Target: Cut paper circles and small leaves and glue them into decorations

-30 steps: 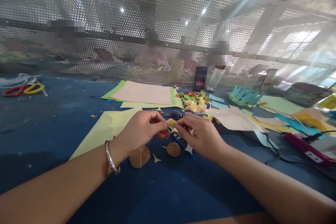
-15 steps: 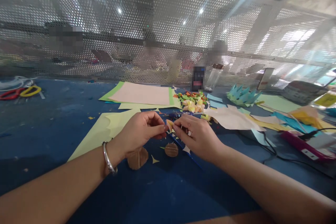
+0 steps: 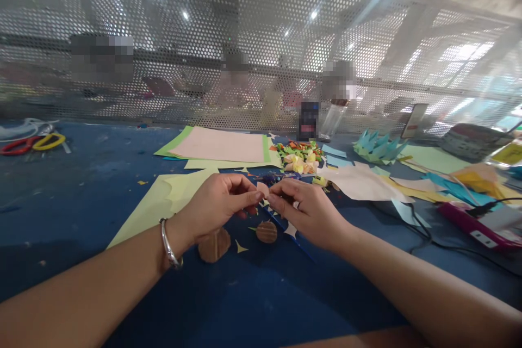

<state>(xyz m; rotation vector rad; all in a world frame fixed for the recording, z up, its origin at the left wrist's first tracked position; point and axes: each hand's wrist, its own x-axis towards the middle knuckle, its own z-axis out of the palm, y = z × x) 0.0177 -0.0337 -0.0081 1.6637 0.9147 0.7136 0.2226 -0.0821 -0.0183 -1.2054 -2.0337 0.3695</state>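
A small pale pink piece of paper (image 3: 263,189) is pinched between the fingertips of the left hand (image 3: 220,198) and the right hand (image 3: 312,204), just above the middle of the blue desk (image 3: 244,304). Both hands are closed on it, thumb against fingers, the left gripping its left side and the right its right side. Nearer than the paper, a larger rounded brown corrugated cardboard disc (image 3: 214,247) lies partly behind the left wrist, and a smaller brown cardboard disc (image 3: 266,232) sits to its right, with a pointed pale yellow paper scrap (image 3: 241,248) between them. Beyond the hands is a heap of yellow, orange and green paper pieces (image 3: 302,157); left of it lies a stack of pink and green paper sheets (image 3: 224,144). At far right stands a spiky light blue paper shape (image 3: 377,148).
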